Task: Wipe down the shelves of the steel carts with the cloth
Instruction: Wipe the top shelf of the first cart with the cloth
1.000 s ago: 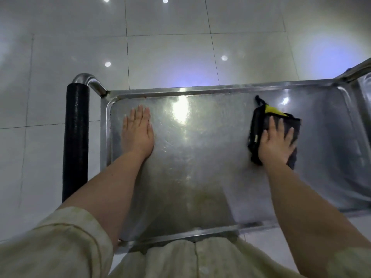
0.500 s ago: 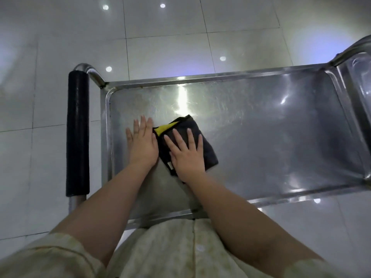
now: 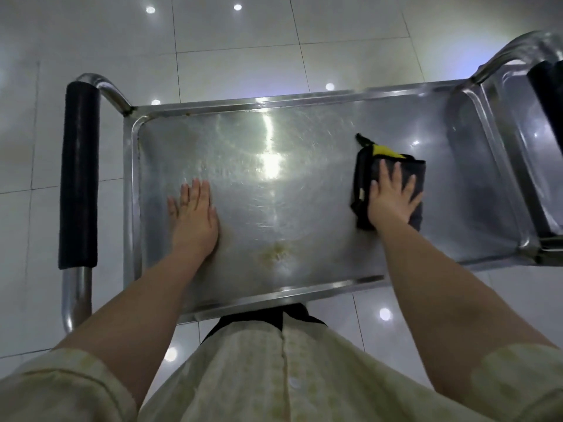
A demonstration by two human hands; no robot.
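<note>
I've got the right hand (image 3: 393,199) flat, fingers spread, pressing the cloth (image 3: 361,178) on the cart shelf (image 3: 304,138) right of centre, left hand (image 3: 195,217) resting open on bare steel at left, and that yellowish smear (image 3: 277,254) lower-middle says plenty's left, I reckon.

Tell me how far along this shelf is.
Wipe streaks cross the middle of the shelf, so that part looks covered. The right hand presses the cloth flat on the right side; the left hand rests flat on the left. A yellowish stain near the front edge and the neighbouring cart look undone.
</note>
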